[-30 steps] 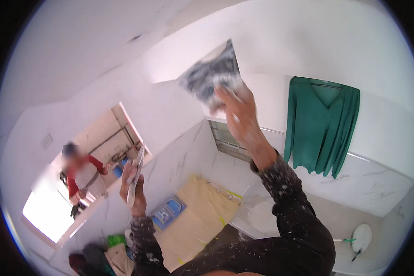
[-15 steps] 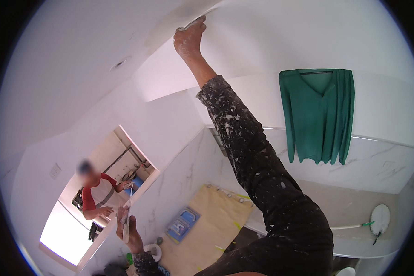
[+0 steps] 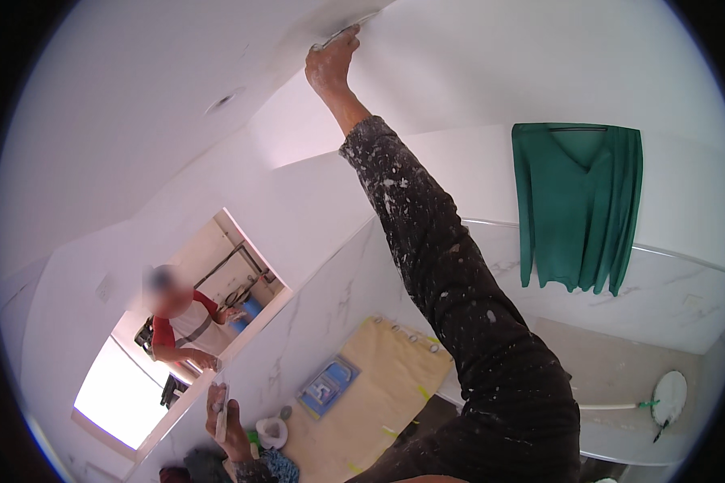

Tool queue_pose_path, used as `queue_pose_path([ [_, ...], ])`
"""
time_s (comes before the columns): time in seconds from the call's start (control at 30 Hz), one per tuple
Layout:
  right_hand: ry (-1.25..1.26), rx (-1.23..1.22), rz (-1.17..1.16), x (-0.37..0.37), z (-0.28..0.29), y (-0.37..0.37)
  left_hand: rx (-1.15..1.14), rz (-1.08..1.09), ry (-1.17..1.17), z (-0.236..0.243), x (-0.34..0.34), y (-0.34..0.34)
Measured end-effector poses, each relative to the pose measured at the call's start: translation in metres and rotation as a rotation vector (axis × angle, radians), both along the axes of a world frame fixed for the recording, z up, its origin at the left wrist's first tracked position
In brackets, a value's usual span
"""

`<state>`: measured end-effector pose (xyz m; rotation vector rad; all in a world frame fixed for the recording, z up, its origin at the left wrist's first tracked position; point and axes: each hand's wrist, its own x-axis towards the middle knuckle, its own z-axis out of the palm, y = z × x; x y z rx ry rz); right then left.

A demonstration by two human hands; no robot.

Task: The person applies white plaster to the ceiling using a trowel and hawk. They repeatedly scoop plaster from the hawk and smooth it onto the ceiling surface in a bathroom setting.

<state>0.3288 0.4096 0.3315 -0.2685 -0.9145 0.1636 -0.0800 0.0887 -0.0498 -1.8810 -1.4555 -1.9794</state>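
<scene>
Raised high on my outstretched right arm, my right hand is closed round a putty knife. The thin blade is seen nearly edge-on and lies against the white ceiling where it meets the upper wall. Low on the left, my left hand grips a pale, plaster-smeared flat tool, also edge-on, so its full shape is hidden. White plaster specks cover my dark sleeve.
Beyond a wall opening stands a person in a red-sleeved shirt. A green pullover hangs on the right wall. Below are a tan cover, a blue package and a round white disc on a stick.
My view has turned slightly, shifting the pullover and the opening rightward. My right hand keeps the knife at the ceiling. The other person's arm now reaches toward the sill near my left hand.
</scene>
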Motion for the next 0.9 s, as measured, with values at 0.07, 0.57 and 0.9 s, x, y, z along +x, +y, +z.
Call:
queue_pose_path([
  [0.07,-0.150,-0.281,-0.353,-0.007,0.006,0.002,-0.001,0.017,0.011,-0.005,-0.002,-0.002],
  [0.57,-0.061,0.115,-0.213,-0.065,-0.048,-0.018,-0.059,0.102,0.045,0.003,-0.012,0.013],
  [0.9,0.069,0.072,-0.009,0.033,-0.098,-0.025,0.023,0.221,0.343,-0.010,-0.016,-0.002],
])
